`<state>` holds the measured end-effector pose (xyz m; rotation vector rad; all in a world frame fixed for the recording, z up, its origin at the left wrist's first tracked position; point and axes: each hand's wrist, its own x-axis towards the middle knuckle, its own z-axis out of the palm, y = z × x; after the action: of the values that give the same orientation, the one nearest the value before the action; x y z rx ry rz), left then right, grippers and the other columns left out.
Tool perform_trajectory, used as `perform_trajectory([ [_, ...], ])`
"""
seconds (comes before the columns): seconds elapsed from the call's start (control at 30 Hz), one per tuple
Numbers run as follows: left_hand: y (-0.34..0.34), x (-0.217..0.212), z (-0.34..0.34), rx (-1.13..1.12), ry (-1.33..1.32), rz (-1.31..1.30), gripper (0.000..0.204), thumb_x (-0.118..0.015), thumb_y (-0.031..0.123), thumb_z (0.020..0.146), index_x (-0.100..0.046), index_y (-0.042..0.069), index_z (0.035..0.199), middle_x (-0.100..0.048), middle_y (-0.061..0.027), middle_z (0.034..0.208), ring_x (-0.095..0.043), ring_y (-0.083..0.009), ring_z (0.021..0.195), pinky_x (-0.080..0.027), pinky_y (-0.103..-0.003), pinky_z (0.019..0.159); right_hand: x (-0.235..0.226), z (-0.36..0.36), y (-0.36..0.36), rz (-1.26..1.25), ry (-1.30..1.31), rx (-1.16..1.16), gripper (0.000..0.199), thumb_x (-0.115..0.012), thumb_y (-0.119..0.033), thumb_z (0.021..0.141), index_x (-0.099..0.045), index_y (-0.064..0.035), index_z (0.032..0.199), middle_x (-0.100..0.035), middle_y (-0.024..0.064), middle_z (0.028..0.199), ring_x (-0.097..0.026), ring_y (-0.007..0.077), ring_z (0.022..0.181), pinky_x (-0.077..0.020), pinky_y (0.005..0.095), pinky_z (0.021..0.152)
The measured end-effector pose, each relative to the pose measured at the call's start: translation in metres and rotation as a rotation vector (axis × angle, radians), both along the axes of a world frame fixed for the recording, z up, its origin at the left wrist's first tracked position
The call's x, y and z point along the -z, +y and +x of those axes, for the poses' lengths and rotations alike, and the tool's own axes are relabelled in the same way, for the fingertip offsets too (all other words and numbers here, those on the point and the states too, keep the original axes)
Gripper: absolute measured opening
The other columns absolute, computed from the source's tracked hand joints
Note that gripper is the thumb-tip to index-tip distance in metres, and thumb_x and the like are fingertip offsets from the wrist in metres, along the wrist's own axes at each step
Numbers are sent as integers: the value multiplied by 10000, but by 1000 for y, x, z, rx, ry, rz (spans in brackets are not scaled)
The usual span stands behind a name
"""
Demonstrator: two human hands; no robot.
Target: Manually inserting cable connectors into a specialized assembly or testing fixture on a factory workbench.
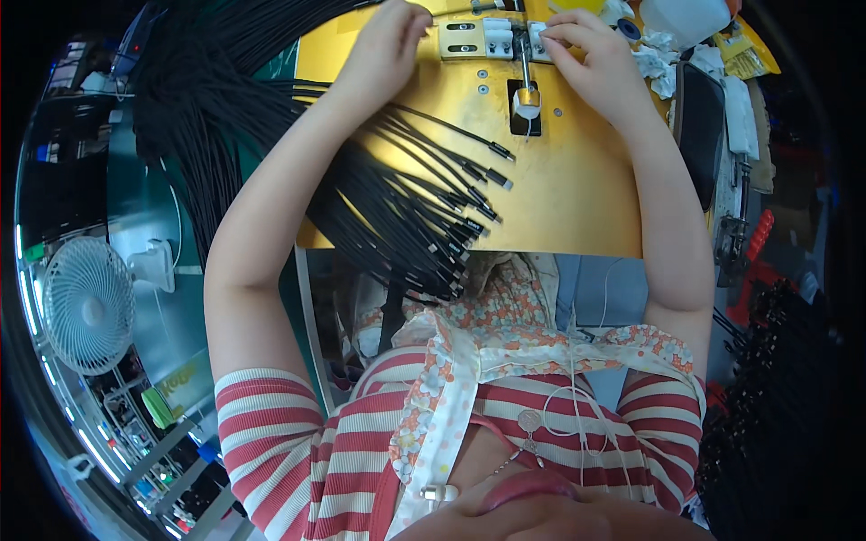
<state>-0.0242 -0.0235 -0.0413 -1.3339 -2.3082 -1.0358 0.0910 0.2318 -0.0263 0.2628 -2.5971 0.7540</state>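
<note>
At the far side of a gold metal worktop (586,198), my left hand (388,45) has its fingers curled. A thin black cable (456,11) runs from its fingertips toward a small metal fixture (462,41) with white blocks (498,38). My right hand (591,54) is at the fixture's right side, thumb and forefinger drawn together by the block there; whatever lies between them is too small to make out. Between the hands, a metal rod with a brass-coloured end (527,97) points toward me over a dark slot. A bundle of black cables (388,189) with plug ends lies under my left forearm.
More black cables (194,108) spread across the green table at left. A white fan (90,307) stands farther left. Along the right edge lie a dark phone-like slab (700,122), crumpled white tissue (657,68) and a tool with a red handle (760,243).
</note>
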Motion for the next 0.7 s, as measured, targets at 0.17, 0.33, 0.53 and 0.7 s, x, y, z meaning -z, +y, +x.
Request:
perform_trajectory([
  [0.17, -52, -25, 37, 263, -301, -390, 329, -533, 314, 949, -518, 42, 1133, -571, -136, 1229, -538, -291, 1132, -395, -381, 993, -24, 2, -20, -28, 103, -17, 89, -646, -48, 790, -649, 32, 828, -612, 162, 842, -609, 332, 810, -492, 363, 721],
  [0.33, -133, -49, 109, 264, 14, -854, 1173, -766, 647, 495, -316, 135, 1450, -384, -168, 1427, -314, -355, 1373, -176, -606, 1118, -27, -7, -24, -8, 65, 30, 121, -650, -68, 798, -659, 42, 849, -624, 170, 883, -619, 333, 842, -497, 359, 761],
  [0.53, -192, -30, 144, 163, 405, -844, 443, -664, 165, 712, -557, 73, 1132, -576, -120, 1104, -542, -288, 1129, -351, -530, 1056, 2, -28, 5, 84, 147, -74, 199, -614, -155, 904, -642, 26, 982, -631, 81, 1042, -639, 209, 936, -525, 294, 775],
  [0.7, -263, -107, 147, 177, 512, -884, 152, -603, 121, 677, -585, 49, 809, -609, -91, 924, -612, -250, 979, -474, -464, 961, 3, -26, -5, -108, 40, -53, 185, -595, -126, 897, -636, 34, 979, -624, 81, 1030, -646, 224, 879, -518, 295, 754],
])
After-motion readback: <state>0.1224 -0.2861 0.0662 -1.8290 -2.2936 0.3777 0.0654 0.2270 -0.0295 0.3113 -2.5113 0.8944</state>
